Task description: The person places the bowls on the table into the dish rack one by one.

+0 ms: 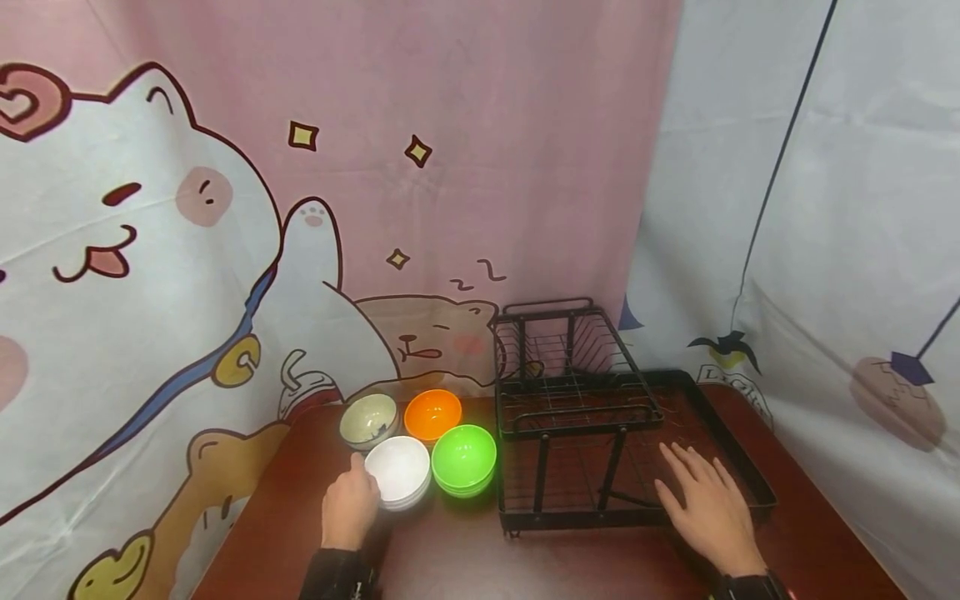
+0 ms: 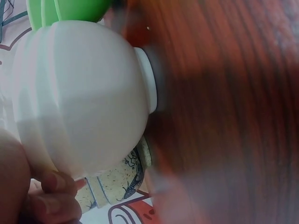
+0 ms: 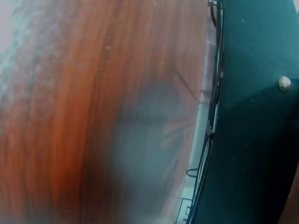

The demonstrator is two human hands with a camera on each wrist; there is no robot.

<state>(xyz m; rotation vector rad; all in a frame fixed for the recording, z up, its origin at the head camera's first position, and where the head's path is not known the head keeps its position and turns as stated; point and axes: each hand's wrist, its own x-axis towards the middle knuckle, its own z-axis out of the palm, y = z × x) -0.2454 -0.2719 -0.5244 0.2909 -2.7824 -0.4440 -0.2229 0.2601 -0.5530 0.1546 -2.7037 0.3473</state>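
My left hand (image 1: 350, 504) pinches the left rim of a stack of white bowls (image 1: 398, 471), which stands upright on the table. In the left wrist view the curled fingers (image 2: 56, 198) are at the rim of the stacked white bowls (image 2: 93, 93). Right of this stack sit green bowls (image 1: 464, 458); behind it are an orange bowl (image 1: 433, 415) and cream patterned bowls (image 1: 369, 421). My right hand (image 1: 708, 508), fingers spread and holding nothing, is over the front right part of a black dish rack (image 1: 585, 522).
An upper wire tier (image 1: 581, 421) rises on the left part of the rack. The rack's dark side wall (image 3: 252, 116) fills the right of the right wrist view. Behind the reddish-brown wooden table (image 1: 442, 567) hangs a printed cartoon curtain (image 1: 480, 167).
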